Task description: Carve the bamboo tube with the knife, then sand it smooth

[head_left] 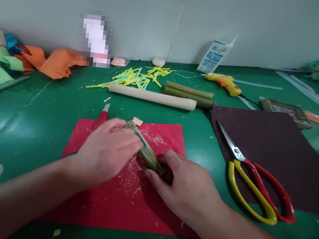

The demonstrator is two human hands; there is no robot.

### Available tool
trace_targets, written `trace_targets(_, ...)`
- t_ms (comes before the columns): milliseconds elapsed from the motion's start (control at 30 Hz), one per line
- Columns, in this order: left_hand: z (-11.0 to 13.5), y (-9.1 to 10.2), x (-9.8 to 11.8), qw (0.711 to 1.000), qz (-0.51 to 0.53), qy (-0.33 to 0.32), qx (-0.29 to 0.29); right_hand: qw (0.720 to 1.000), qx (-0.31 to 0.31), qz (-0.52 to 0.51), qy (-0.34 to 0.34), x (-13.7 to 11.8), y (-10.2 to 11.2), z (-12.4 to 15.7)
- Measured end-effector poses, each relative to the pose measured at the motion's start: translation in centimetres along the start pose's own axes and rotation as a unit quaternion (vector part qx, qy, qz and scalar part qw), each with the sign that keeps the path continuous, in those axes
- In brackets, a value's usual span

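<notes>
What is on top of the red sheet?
Pale shavings and part of a red knife; anything beneath the left hand, right hand and bamboo piece is hidden.

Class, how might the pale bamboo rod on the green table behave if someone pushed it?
The pale bamboo rod would probably roll, being rounded and lying on a smooth, shiny green table. It looks stiff, lying straight throughout. Pushed backward, its right end might soon meet the green bamboo pieces close behind.

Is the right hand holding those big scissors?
No, the right hand holds the bamboo piece, and the scissors lie apart from it.
</notes>
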State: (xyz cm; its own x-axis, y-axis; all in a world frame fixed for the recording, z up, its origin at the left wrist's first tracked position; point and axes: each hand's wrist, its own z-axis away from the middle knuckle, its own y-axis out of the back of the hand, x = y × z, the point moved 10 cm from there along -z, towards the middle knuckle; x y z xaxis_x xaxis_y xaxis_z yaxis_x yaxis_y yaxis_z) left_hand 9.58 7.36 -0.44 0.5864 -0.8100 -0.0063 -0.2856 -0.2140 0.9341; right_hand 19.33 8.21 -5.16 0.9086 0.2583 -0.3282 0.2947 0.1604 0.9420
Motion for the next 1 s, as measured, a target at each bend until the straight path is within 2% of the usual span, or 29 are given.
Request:
trace_targets(67, 0.0, 0.2, -0.5, 1.000, -0.014, 0.014, 0.004, 1.000, -0.002, 0.003, 0.001, -0.1, 0.0, 0.0)
trace_targets(233, -0.3, 0.0, 0.7, 0.999, 0.031, -0.038, -0.008, 1.000, 0.001, -0.009, -0.001, 0.0, 0.0, -0.1)
trace_targets(367, -0.4, 0.8, 0.5, 0.999, 0.030, -0.011, 0.020, 1.000, -0.004, -0.012, -0.003, -0.1, 0.0, -0.2)
trace_targets(467, -0.2, 0.4, 1.0, 0.998, 0.054, -0.026, -0.001, 1.000, -0.001, -0.014, 0.000, -0.2, 0.1, -0.2)
trace_targets(667, -0.4, 1.0, -1.0, 1.000, -0.015, 0.012, 0.019, 1.000, -0.005, -0.015, -0.002, 0.0, 0.0, -0.2)
trace_targets(1000, 0.0, 1.0, -0.8, 0.999, -0.010, 0.010, 0.029, 0.999, -0.017, -0.034, -0.004, 0.1, 0.0, -0.1)
